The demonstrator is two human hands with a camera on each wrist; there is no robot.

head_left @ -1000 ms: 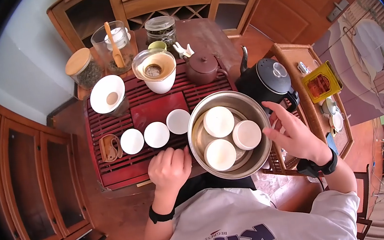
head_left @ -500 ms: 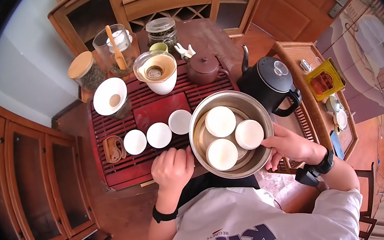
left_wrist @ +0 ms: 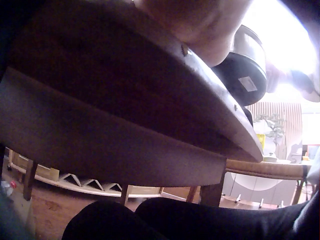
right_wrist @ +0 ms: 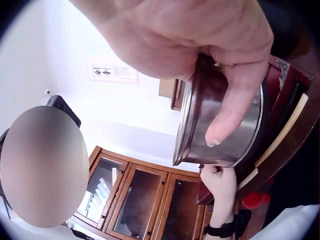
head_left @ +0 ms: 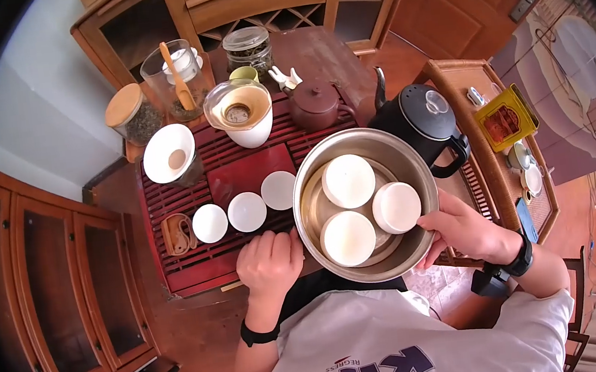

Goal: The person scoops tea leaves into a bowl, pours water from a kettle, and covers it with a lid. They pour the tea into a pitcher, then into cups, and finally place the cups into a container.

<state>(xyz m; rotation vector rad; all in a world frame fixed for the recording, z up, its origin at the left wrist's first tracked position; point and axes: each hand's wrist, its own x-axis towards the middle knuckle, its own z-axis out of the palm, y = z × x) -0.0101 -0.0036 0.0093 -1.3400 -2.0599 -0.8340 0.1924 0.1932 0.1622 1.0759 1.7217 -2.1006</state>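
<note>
My right hand (head_left: 461,230) grips the right side of a steel pot (head_left: 313,250), thumb at the rim and fingers against the outer wall, as the right wrist view shows up close. Inside the pot stand three white cups (head_left: 350,180) in a cluster. My left hand (head_left: 270,262) rests at the front edge of the red slatted tea tray (head_left: 194,275), its fingers curled with nothing visible in them, just left of the pot. In the left wrist view the pot's dark underside (left_wrist: 242,80) with a small label shows beyond the table edge.
Three white cups (head_left: 247,211) line the tray. Behind them stand a white strainer funnel (head_left: 159,152), a white pitcher (head_left: 248,136) with a strainer and a brown teapot (head_left: 314,103). A black kettle (head_left: 427,121) is right of the pot. Tea jars (head_left: 132,117) stand at the back.
A second ago my right hand was at the pot with its fingers spread; it has since gripped the side. The pot looks larger and slightly farther right. My left hand has barely moved.
</note>
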